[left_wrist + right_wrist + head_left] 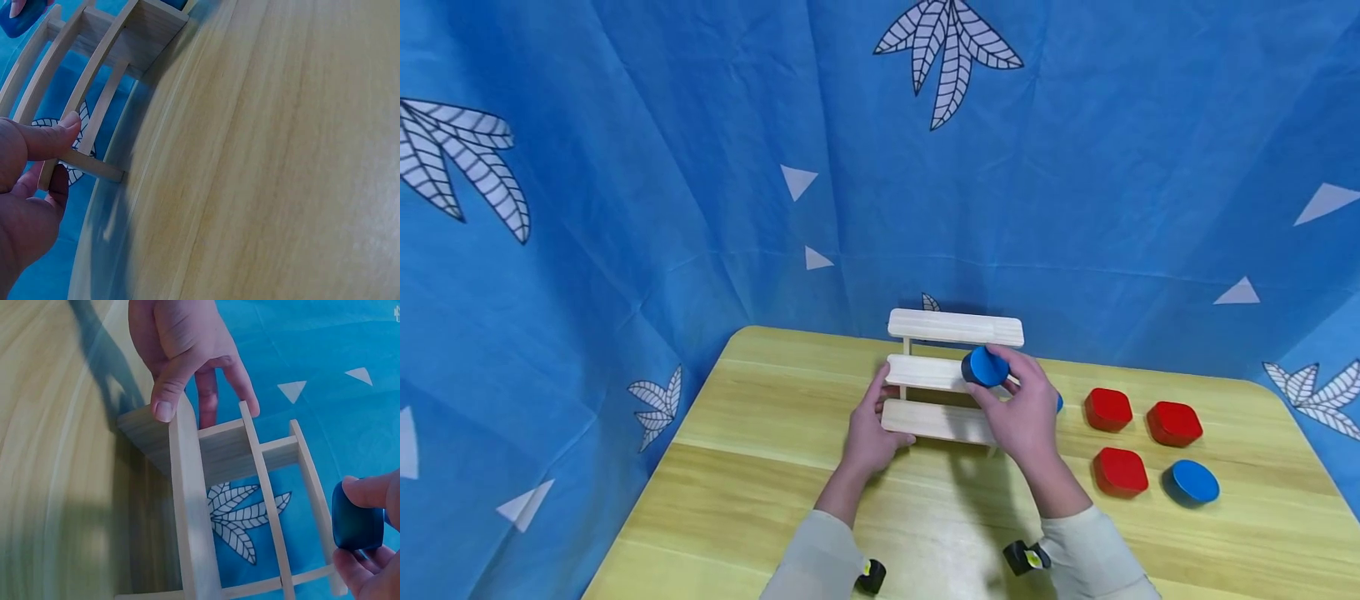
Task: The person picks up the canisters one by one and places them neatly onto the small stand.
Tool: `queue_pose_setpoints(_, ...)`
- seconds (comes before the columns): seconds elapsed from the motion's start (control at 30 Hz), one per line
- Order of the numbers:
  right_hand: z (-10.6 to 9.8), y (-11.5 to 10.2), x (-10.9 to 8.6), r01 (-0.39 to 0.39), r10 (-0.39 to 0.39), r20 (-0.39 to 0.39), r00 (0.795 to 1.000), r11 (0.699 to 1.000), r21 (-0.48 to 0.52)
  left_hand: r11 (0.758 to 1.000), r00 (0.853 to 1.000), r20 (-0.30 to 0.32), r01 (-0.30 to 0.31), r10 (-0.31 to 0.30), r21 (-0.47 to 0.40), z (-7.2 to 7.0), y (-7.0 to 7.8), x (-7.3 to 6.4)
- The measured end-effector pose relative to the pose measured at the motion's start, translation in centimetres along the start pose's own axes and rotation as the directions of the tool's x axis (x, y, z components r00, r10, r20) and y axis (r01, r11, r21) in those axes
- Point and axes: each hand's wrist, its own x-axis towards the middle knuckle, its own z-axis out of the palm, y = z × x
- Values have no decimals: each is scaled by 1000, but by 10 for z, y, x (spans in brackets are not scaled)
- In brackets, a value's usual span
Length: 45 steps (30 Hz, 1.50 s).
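Observation:
A small three-tier wooden stand (955,326) stands on the table, its steps rising toward the back. My left hand (868,433) grips its left end. In the left wrist view the left thumb (70,122) presses on one slat, with fingers curled beneath. My right hand (1030,408) pinches a round blue block (985,367) between thumb and fingers, in front of the middle tier's right part. The right wrist view has this block (356,519) beside the top slat (315,494). The right hand hides the right ends of the lower tiers.
Right of the stand lie three red rounded-square blocks (1120,472) and a round blue block (1191,483). Another blue piece (1059,402) shows partly behind the right hand. A blue leaf-patterned cloth (925,208) hangs behind the wooden table (737,483).

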Motion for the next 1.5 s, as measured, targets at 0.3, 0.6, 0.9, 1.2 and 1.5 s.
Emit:
queue_pose_setpoints(0.3,6,-5,6,14,-14,25,1000,1000,2,1000,1000,-18,4,-3,30,1,0,0)
queue_pose_setpoints(0.6,16,-9,12,9,-9,23,1000,1000,-6,1000,1000,-15,-20,20,15,-1,-2,1)
queue_pose_setpoints(0.9,24,-11,19,40,-39,23,999,999,-27,999,1000,-13,-21,22,25,-1,-5,2)
queue_pose_setpoints(1.2,30,-10,26,89,-89,14,996,995,-42,999,1000,-14,-20,21,49,-1,-3,0)
queue_pose_setpoints(1.5,34,-14,31,87,-85,32,996,994,-63,999,1000,-4,-23,24,39,-2,-4,0)
